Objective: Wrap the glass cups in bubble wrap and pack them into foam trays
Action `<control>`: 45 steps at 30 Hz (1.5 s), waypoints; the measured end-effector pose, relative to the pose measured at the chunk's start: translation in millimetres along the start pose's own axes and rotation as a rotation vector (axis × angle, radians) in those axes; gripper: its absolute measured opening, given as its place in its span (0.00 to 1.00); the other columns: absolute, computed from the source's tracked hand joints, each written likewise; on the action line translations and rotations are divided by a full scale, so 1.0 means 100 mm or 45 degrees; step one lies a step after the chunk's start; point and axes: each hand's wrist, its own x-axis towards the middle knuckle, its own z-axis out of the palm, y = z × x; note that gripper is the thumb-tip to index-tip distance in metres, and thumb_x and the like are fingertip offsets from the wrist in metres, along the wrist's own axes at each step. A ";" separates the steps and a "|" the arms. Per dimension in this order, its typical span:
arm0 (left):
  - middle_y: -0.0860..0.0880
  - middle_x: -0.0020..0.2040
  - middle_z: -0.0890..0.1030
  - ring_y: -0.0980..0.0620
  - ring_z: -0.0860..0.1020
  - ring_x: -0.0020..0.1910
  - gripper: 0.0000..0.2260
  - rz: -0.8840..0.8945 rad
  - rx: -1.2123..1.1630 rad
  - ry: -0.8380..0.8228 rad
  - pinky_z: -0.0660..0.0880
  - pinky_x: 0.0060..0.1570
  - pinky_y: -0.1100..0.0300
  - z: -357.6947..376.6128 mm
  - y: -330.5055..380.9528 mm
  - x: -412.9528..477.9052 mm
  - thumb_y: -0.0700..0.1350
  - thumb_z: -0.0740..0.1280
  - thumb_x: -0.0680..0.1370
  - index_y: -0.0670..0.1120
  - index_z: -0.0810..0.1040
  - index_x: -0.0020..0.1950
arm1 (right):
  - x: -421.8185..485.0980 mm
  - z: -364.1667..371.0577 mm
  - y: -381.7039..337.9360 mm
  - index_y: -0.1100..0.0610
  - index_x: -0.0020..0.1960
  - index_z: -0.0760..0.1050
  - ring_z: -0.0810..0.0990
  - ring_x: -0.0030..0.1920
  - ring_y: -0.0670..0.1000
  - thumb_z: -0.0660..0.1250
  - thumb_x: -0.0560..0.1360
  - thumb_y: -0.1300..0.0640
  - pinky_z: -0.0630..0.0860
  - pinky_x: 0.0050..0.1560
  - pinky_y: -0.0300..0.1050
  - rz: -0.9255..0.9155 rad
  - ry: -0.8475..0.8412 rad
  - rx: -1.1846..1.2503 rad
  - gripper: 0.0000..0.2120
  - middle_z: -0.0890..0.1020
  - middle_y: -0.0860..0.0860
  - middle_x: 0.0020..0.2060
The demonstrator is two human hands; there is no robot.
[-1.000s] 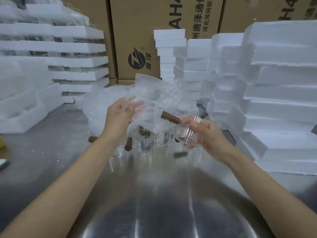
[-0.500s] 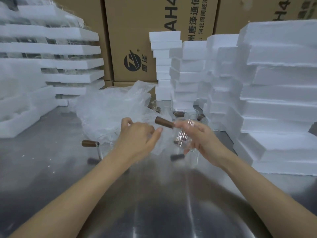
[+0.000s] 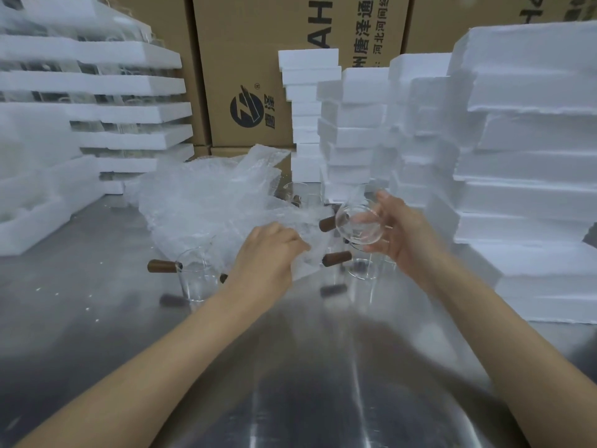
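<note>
My right hand (image 3: 405, 232) holds a clear glass cup (image 3: 358, 225) tilted in the air, its brown wooden handle pointing left. My left hand (image 3: 269, 250) has its fingers curled into a sheet of bubble wrap (image 3: 213, 205) at the near edge of the crumpled pile. More glass cups with wooden handles stand on the steel table: one cup (image 3: 197, 278) left of my left wrist, another cup (image 3: 361, 270) under the held one, and others partly hidden behind the wrap. Stacks of white foam trays (image 3: 533, 176) rise at the right.
A tall stack of foam trays holding glassware (image 3: 106, 114) stands at the back left, with a loose foam tray (image 3: 32, 218) in front of it. Narrow foam stacks (image 3: 349, 130) and brown cardboard boxes (image 3: 258, 66) line the back. The steel table (image 3: 290, 367) shows bare metal near me.
My left hand came down from holding the wrap in the air and now grips it at table level. My right hand turned the cup and lifted it slightly to the right.
</note>
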 end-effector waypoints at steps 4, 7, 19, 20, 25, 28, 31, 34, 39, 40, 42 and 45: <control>0.52 0.40 0.75 0.52 0.69 0.44 0.25 -0.187 -0.107 0.018 0.67 0.55 0.53 -0.03 0.04 -0.04 0.63 0.44 0.76 0.48 0.73 0.39 | 0.02 -0.02 0.02 0.55 0.41 0.74 0.80 0.36 0.54 0.70 0.65 0.41 0.75 0.29 0.40 0.082 -0.059 -0.045 0.18 0.75 0.63 0.44; 0.54 0.39 0.71 0.51 0.71 0.46 0.16 -0.201 -0.003 0.050 0.61 0.52 0.57 -0.02 0.01 -0.03 0.63 0.59 0.75 0.51 0.69 0.39 | 0.03 -0.05 0.01 0.53 0.35 0.75 0.79 0.31 0.50 0.68 0.66 0.43 0.71 0.26 0.36 0.108 -0.093 0.035 0.13 0.77 0.64 0.43; 0.61 0.44 0.81 0.69 0.76 0.43 0.15 -0.481 -1.060 0.375 0.68 0.39 0.77 -0.17 0.12 -0.02 0.45 0.77 0.69 0.49 0.70 0.33 | 0.01 -0.10 -0.05 0.56 0.44 0.70 0.84 0.42 0.51 0.79 0.57 0.41 0.79 0.39 0.41 -0.037 -0.161 0.502 0.28 0.83 0.53 0.37; 0.62 0.47 0.81 0.71 0.75 0.47 0.15 -0.425 -1.041 0.336 0.66 0.43 0.79 -0.18 0.14 -0.02 0.47 0.78 0.68 0.49 0.71 0.35 | 0.01 -0.09 -0.04 0.54 0.41 0.72 0.83 0.44 0.50 0.77 0.61 0.41 0.78 0.40 0.41 -0.067 -0.195 0.443 0.22 0.84 0.52 0.38; 0.65 0.42 0.77 0.68 0.74 0.42 0.18 -0.423 -1.317 0.232 0.68 0.44 0.69 -0.23 0.24 -0.02 0.67 0.67 0.69 0.53 0.73 0.42 | -0.06 0.05 -0.03 0.51 0.34 0.76 0.83 0.47 0.53 0.72 0.68 0.44 0.79 0.44 0.46 -0.206 -0.265 0.134 0.13 0.84 0.56 0.48; 0.63 0.49 0.79 0.64 0.76 0.49 0.08 -0.524 -1.315 0.280 0.69 0.46 0.69 -0.24 0.21 0.02 0.61 0.66 0.75 0.58 0.76 0.47 | -0.15 0.11 -0.02 0.53 0.40 0.76 0.81 0.53 0.62 0.69 0.71 0.44 0.77 0.53 0.53 -0.296 -0.302 -0.243 0.12 0.80 0.65 0.54; 0.56 0.52 0.75 0.62 0.72 0.54 0.08 -0.404 -1.006 0.356 0.66 0.50 0.71 -0.23 0.19 0.00 0.47 0.63 0.81 0.54 0.80 0.45 | -0.25 0.20 -0.01 0.56 0.41 0.74 0.80 0.57 0.50 0.67 0.75 0.53 0.78 0.53 0.47 -0.365 -0.397 -0.507 0.08 0.81 0.53 0.57; 0.57 0.53 0.70 0.56 0.68 0.59 0.12 -0.263 -0.869 0.508 0.63 0.58 0.71 -0.23 0.23 -0.06 0.45 0.58 0.81 0.49 0.81 0.51 | -0.29 0.28 0.01 0.59 0.41 0.75 0.77 0.61 0.43 0.68 0.76 0.57 0.76 0.56 0.43 -0.469 -0.402 -0.760 0.07 0.77 0.48 0.62; 0.51 0.50 0.73 0.51 0.70 0.50 0.13 0.088 -0.595 0.620 0.69 0.53 0.55 -0.28 0.37 -0.09 0.44 0.58 0.80 0.45 0.83 0.52 | -0.33 0.39 0.12 0.63 0.48 0.81 0.78 0.45 0.39 0.70 0.75 0.63 0.73 0.47 0.28 -0.552 -0.248 -0.878 0.04 0.71 0.48 0.51; 0.47 0.48 0.75 0.48 0.71 0.47 0.13 0.233 -0.499 0.629 0.71 0.47 0.51 -0.27 0.39 -0.10 0.43 0.60 0.79 0.42 0.84 0.51 | -0.34 0.41 0.13 0.60 0.45 0.82 0.77 0.43 0.36 0.70 0.74 0.64 0.72 0.43 0.27 -0.592 -0.210 -0.916 0.03 0.73 0.46 0.47; 0.43 0.46 0.79 0.45 0.75 0.42 0.10 0.470 -0.344 0.653 0.71 0.40 0.48 -0.22 0.42 -0.09 0.40 0.63 0.77 0.39 0.84 0.49 | -0.32 0.42 0.16 0.47 0.35 0.77 0.75 0.35 0.36 0.66 0.71 0.66 0.68 0.36 0.29 -0.602 -0.111 -0.920 0.14 0.76 0.41 0.34; 0.40 0.52 0.80 0.47 0.74 0.50 0.10 0.457 -0.229 0.744 0.72 0.47 0.49 -0.16 0.41 -0.07 0.38 0.69 0.74 0.40 0.82 0.55 | -0.28 0.44 0.15 0.46 0.35 0.78 0.79 0.33 0.42 0.66 0.75 0.68 0.74 0.36 0.36 -0.403 -0.001 -0.446 0.19 0.80 0.43 0.30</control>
